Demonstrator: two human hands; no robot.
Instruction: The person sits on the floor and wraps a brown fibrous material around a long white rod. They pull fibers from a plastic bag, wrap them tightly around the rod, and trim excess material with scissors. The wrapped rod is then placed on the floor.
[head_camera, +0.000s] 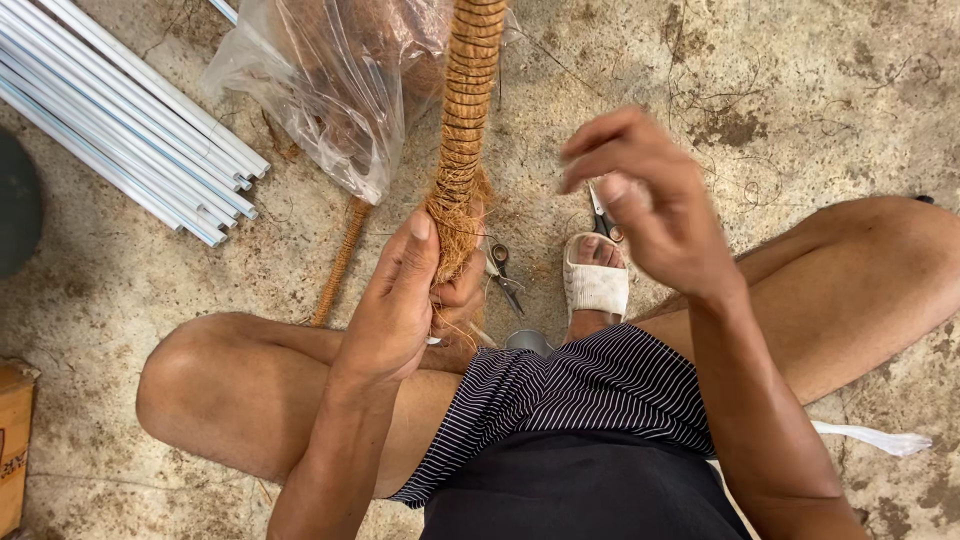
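Floor (800, 90): bare concrete, strewn with loose fibre; the person sits on it, knees spread either side of the coir pole.
Plastic bag (320, 80): clear, crumpled, holding brown fibre, just left of the coir pole's upper part.
White pipes (130, 120): a bundle lying well to the left of the coir pole.
Coir pole (465, 110): a stick wound with brown coconut fibre, rising from between the knees out of the top of the view; the winding ends in a loose tuft at the grip.
Left hand (400, 295): closed round the coir pole at the frayed end of the winding, thumb pressed on the tuft.
Right hand (650, 205): raised to the right of the coir pole, fingers half curled and loosely apart; I cannot tell whether a thin strand runs through them.
Sandalled foot (595, 280): right of the coir pole's base.
Scissors (505, 275): on the floor between coir pole and foot; a second pair (603, 215) peeks out behind the right hand.
Risk: if the thumb eases off, the tuft is likely to spring loose and the last turns slacken; the open blades so near the foot could nick it.
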